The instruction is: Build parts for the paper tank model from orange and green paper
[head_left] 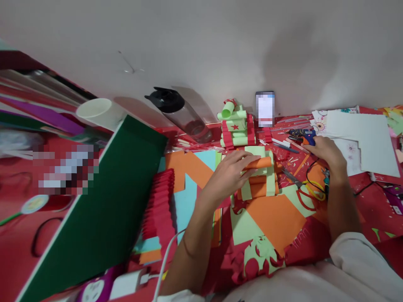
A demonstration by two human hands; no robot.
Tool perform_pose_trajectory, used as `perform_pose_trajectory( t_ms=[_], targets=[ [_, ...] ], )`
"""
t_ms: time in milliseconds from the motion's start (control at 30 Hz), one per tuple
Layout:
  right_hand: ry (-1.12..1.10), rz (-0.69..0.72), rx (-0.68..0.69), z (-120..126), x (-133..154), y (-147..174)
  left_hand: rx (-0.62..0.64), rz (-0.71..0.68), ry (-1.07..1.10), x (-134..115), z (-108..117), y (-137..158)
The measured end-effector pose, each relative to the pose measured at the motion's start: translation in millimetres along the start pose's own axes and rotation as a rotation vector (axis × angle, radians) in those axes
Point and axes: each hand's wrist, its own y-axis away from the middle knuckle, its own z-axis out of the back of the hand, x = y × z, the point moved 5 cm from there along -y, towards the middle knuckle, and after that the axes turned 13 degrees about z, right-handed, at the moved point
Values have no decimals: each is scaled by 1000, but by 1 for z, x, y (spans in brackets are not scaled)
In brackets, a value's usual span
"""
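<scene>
My left hand (231, 174) is closed around an orange paper roll (263, 162), its fingers on the roll's left end. The roll sits at the top of a paper model (258, 191) made of orange rolls and pale green strips. Over on the right, my right hand (327, 152) has its fingers closed on the blue handle of a glue gun (302, 135), whose dark nozzle points left. Scissors (292, 179) lie between the paper model and my right forearm. Behind the model stands a similar pale green paper model (235, 126) with red strips and a red star.
A phone (265, 110) leans against the wall, near a tilted water bottle (185, 117). The large green board (107, 209) slants upward at left, beside crinkled red paper (160, 209). An orange sheet (275, 222), paper scraps and a white cable (166, 256) lie in front.
</scene>
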Motion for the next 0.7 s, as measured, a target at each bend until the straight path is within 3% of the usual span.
perform_pose_trajectory(
  t_ms=[167, 233, 300, 367, 500, 600, 700],
  targets=[
    [43, -15, 95, -13, -3, -3, -7, -17, -44, 2, -6, 0],
    [35, 30, 52, -6, 3, 3, -9, -30, -51, 2, -8, 0],
    [-13, 156, -75, 11, 20, 11, -6, -36, -62, 3, -8, 1],
    [-174, 399, -144, 25, 49, 22, -1, -31, -69, 3, -8, 0],
    [-457, 781, -46, 33, 110, 40, 28, -15, -50, 3, -8, -1],
    [-460, 838, -29, 25, 134, 39, 37, -9, -22, 0, -8, -2],
    [-459, 817, -44, 18, 138, 34, 31, 18, 54, 1, -2, -2]
  ],
)
